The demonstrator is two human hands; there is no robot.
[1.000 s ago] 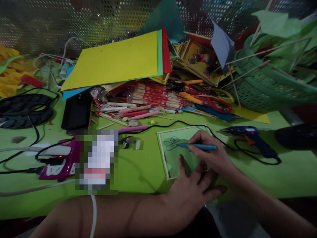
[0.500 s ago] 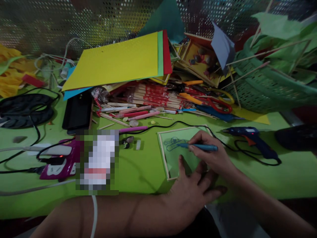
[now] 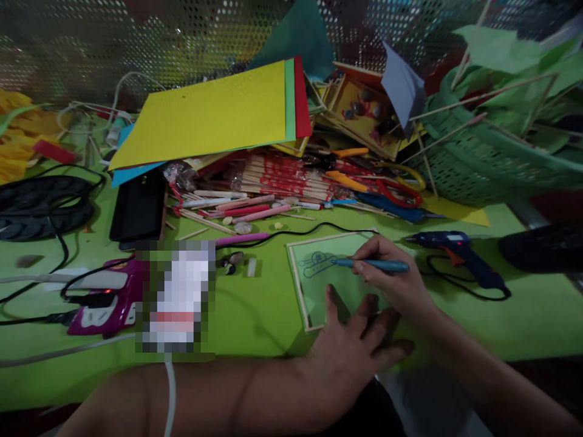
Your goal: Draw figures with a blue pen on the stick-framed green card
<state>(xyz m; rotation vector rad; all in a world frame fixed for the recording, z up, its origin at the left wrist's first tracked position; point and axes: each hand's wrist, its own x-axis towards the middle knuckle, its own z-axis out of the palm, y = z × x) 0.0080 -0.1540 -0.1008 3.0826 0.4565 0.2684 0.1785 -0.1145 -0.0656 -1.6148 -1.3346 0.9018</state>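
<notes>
Spreading the left hand [image 3: 344, 358] over the near edge of the framed green card [image 3: 314, 300], probably to stop slipping on the tabletop [image 3: 255, 321]. Pinching a blue pen [image 3: 394, 266] in the right hand [image 3: 401, 288], just beyond the left, fingers close to the writing end, likely for fine control over the line drawing [image 3: 319, 265]. With a glue gun [image 3: 444, 238] right of that hand, perhaps for easy reach; with markers [image 3: 262, 213] and stacked sheets [image 3: 204, 112] beyond both, seemingly to spare working room.
</notes>
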